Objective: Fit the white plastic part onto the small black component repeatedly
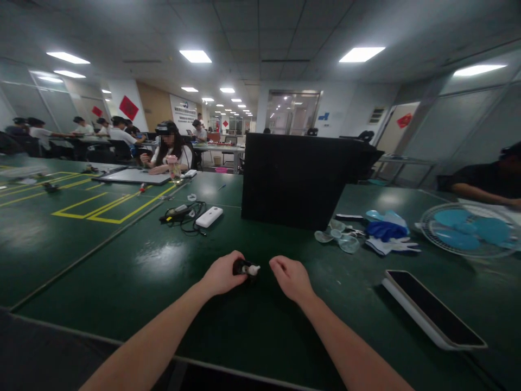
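My left hand (223, 274) is closed around a small dark part (239, 266) with a white knob-like piece (253, 270) on its right end. The exact kind of this part cannot be made out. To the right of it, a short gap away, is my right hand (290, 276), its fingers curled in and thumb pressed against them. Anything inside that curl is hidden. Both hands are low over the green table (260, 326), in front of a large black panel (291, 182).
On the right are a phone-like slab (435, 309), a fan grille with blue blades (468, 228), translucent blades (342, 239) and blue-white gloves (388, 233). Left of the panel lie a white power bank (209, 216) and cables (183, 214). A person (169, 146) sits across the table.
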`<control>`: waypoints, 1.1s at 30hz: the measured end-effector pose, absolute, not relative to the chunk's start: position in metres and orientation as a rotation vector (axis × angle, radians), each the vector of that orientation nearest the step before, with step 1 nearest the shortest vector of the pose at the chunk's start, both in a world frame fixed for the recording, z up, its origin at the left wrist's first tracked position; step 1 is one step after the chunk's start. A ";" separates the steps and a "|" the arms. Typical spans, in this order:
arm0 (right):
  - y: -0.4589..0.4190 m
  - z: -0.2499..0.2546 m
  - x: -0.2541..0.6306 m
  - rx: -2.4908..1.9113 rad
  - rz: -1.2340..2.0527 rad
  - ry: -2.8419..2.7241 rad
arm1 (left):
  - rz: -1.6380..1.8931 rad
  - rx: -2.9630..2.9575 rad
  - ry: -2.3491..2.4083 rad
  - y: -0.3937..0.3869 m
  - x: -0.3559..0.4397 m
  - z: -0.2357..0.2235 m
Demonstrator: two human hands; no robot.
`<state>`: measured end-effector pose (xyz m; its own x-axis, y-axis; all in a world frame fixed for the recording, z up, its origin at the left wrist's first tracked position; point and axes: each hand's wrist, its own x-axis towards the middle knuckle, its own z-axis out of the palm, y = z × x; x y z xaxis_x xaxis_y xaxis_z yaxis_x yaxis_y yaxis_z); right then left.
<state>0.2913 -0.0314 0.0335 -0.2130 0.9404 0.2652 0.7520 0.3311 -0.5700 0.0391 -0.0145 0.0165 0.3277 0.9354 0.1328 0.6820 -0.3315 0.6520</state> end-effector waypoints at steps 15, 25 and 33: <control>-0.016 0.020 0.300 -1.577 0.666 -1.873 | 0.590 2.408 2.132 -0.020 -0.148 0.013; -0.010 0.016 0.302 -1.642 0.710 -1.892 | 0.755 2.274 2.349 -0.029 -0.197 0.001; -0.009 0.015 0.301 -1.632 0.724 -1.896 | 1.469 1.363 2.041 0.014 -0.164 -0.010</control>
